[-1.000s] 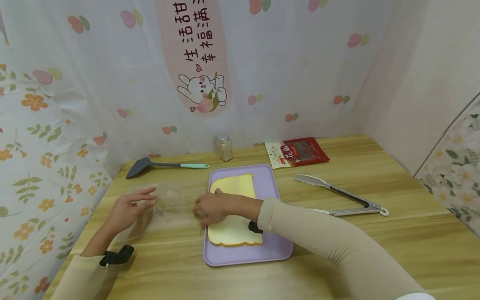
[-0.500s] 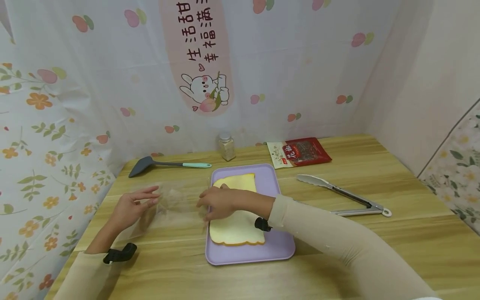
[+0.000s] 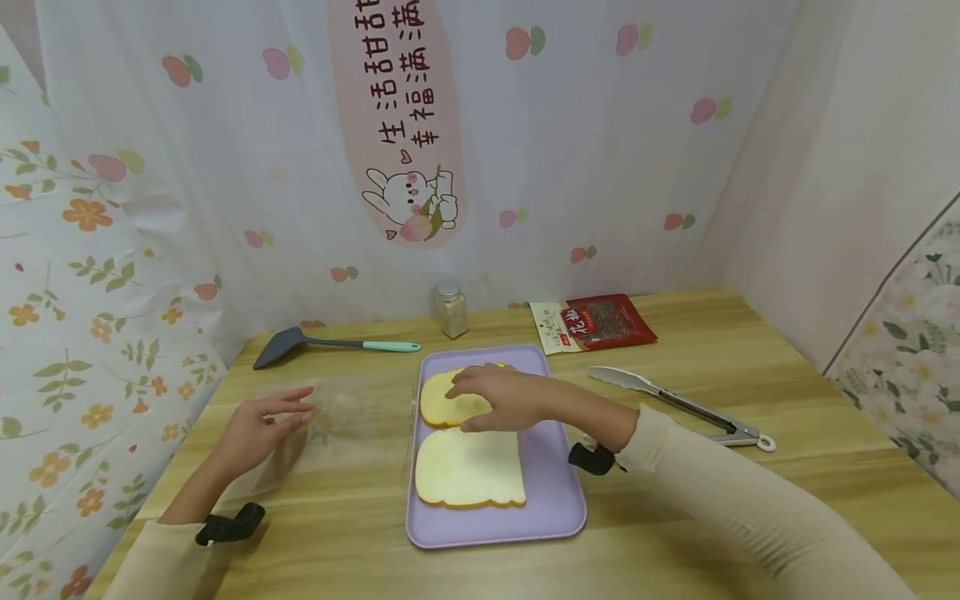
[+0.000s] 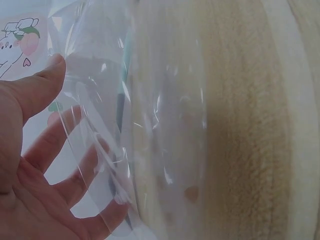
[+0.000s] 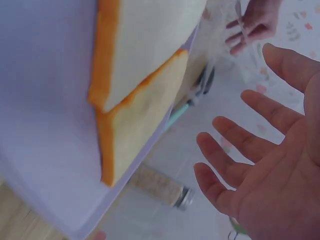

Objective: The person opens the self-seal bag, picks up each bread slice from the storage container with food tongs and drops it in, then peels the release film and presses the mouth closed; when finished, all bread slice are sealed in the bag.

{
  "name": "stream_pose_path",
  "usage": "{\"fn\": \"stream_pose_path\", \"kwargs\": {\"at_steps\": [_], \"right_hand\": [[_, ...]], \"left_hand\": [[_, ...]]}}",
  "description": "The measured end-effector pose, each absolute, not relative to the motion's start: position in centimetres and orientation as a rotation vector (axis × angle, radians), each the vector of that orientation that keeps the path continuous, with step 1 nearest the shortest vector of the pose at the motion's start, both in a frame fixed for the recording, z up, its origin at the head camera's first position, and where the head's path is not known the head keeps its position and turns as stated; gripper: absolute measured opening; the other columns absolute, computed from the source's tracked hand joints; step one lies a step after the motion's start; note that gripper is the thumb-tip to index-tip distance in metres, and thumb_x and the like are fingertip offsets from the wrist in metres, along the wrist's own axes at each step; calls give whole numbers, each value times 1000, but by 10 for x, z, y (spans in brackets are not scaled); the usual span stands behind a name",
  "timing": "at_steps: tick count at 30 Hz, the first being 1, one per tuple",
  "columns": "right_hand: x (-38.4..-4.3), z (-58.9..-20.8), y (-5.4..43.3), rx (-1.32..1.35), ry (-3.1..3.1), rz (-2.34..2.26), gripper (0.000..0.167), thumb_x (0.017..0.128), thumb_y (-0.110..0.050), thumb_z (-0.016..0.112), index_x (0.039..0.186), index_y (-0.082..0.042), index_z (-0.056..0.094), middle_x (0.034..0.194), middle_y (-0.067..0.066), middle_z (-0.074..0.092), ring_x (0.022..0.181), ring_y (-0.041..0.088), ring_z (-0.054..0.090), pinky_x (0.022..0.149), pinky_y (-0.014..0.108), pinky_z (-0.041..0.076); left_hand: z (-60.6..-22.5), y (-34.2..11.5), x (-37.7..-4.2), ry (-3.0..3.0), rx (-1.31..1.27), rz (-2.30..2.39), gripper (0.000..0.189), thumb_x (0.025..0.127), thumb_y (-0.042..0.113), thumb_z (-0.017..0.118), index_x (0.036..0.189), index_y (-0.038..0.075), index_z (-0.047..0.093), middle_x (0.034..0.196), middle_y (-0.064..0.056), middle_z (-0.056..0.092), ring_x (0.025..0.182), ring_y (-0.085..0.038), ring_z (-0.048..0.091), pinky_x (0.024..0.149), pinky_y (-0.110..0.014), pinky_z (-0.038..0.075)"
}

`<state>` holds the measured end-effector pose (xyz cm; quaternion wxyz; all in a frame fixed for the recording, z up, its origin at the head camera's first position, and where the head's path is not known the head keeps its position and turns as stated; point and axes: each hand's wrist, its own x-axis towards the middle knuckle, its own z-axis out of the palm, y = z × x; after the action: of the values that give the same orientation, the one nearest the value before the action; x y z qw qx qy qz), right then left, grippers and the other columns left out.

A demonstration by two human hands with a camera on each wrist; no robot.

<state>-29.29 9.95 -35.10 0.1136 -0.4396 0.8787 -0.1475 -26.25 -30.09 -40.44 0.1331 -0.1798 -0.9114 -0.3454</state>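
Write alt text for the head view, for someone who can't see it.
A person's empty right hand hovers over two bread slices on a purple tray; the left hand is at a clear bag left of the tray. Behind are a spatula, a jar and a packet, with tongs to the right.
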Motion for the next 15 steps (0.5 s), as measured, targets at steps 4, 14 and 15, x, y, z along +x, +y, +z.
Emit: {"fn": "stream_pose_path", "kwargs": {"at_steps": [4,14,15], "right_hand": [[-288,-352,131,-1221,2594,-499,52,96,-35,66,140,-8,55,150,15,44,139,33,38,110,55,32],[-278,-354,213,-1060,2755,-566,56,94,-34,69,142,-10,54,151,15,43,139,36,38,108,54,36],[-276,-355,221,-1045,2773,-575,56,93,-34,70,142,-9,54,151,16,43,139,37,39,107,55,36]], "left_hand": [[-405,-302,-262,-2654,-534,-991,17,89,8,75,104,6,79,128,-16,65,113,0,56,77,-50,53],[-403,-306,-263,-2627,-546,-1042,19,91,10,72,106,1,77,130,-20,63,112,11,50,81,-60,51],[-404,-306,-262,-2630,-545,-1047,19,91,10,72,107,1,77,130,-20,63,112,11,49,81,-62,50]]}}
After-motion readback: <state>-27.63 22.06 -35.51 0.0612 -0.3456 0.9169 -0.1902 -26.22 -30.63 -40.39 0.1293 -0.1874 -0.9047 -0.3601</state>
